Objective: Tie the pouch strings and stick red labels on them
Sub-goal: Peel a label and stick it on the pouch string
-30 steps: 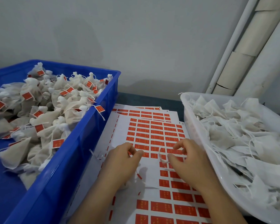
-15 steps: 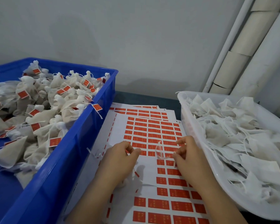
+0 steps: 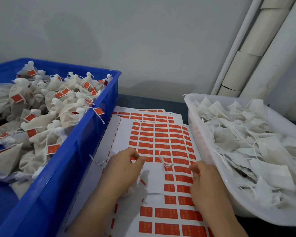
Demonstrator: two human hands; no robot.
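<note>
Drawn off to its own side and back toward the body, the right hand (image 3: 205,179) now sits well apart from the left hand (image 3: 125,168). A second ago the two were nearly fingertip to fingertip. The left hand has hardly shifted.

The right hand's fingers are curled, with a short length of white drawstring (image 3: 168,165) pinched at the fingertips. The rest of the string rises in a slack loop in the gap between the hands, so the pull is not finished. I judge this to be the tightening stroke of the knot.

The left hand is curled over the pouch (image 3: 132,191), whose white cloth shows under its palm and wrist. Its thumb is pressed to the forefinger. Whether the string's other end sits in that pinch cannot be made out.

Both hands work above the label sheet (image 3: 161,139), which runs beneath and ahead of them with many red labels unpeeled. No label is on this pouch yet, so sticking one on comes after the knot.

Outside the left hand stands the blue crate (image 3: 78,151), heaped with tied, labelled pouches. Outside the right hand stands the white tray (image 3: 202,139) of untied ones. Both look unchanged, though the view has tipped slightly.
</note>
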